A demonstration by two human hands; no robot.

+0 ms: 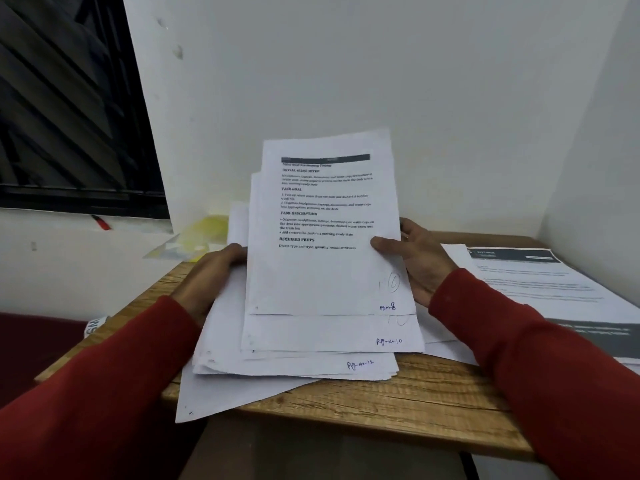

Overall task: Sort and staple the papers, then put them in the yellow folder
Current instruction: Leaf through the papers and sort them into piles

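White printed sheets form a fanned stack of papers that is held above a grained wooden desk. The top sheet is pinched at its right edge by the thumb of the right hand; handwritten page numbers are seen on three lower corners. The stack's left edge is gripped by the left hand, whose fingers are hidden beneath the paper. Two red sleeves are counted. A second paper pile lies at the right, cut off by the frame edge. The yellow folder, translucent and blurred, is partly hidden behind the stack at the far left.
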